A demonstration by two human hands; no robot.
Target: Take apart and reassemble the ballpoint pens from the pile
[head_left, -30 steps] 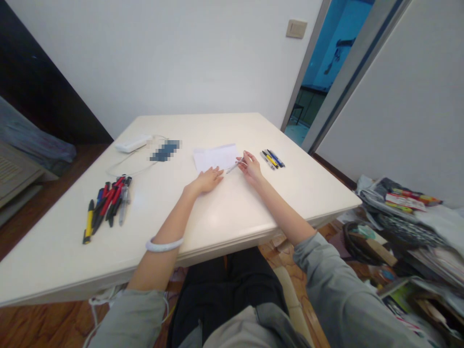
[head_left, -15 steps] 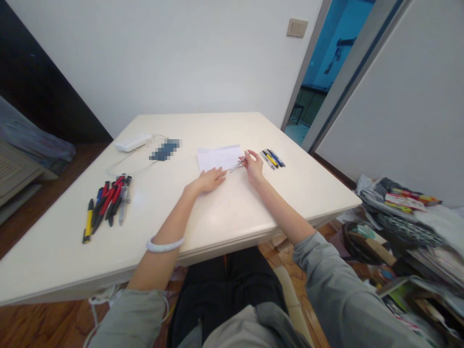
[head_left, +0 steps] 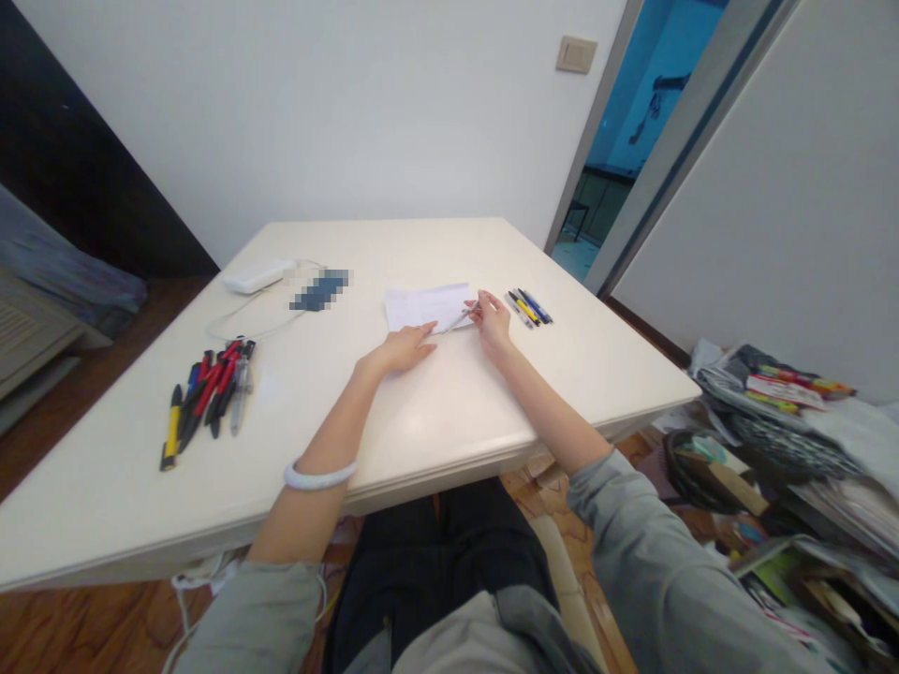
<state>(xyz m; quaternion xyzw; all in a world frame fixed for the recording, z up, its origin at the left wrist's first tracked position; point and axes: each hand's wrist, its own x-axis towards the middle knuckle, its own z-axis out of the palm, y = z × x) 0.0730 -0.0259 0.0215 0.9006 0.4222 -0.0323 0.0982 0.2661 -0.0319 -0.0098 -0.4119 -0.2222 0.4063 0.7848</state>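
A white sheet of paper (head_left: 423, 305) lies on the cream table (head_left: 449, 412), past the middle. My left hand (head_left: 404, 348) rests flat at the paper's near edge, fingers stretched out and touching it. My right hand (head_left: 492, 323) is closed around a clear pen (head_left: 460, 318), whose tip points left onto the paper's right side. Just right of that hand lie a few pens (head_left: 528, 307), yellow, blue and black.
A bunch of red, black, blue and yellow pens (head_left: 209, 390) lies at the table's left. A white power adapter (head_left: 257, 277) with its cable and a blurred dark object (head_left: 319, 290) sit at the far left. Cluttered papers and bags (head_left: 779, 431) pile on the floor at right.
The paper has shifted slightly right and away. My right hand with the pen has drawn in a little toward the paper's right edge; my left hand stays at the near edge.
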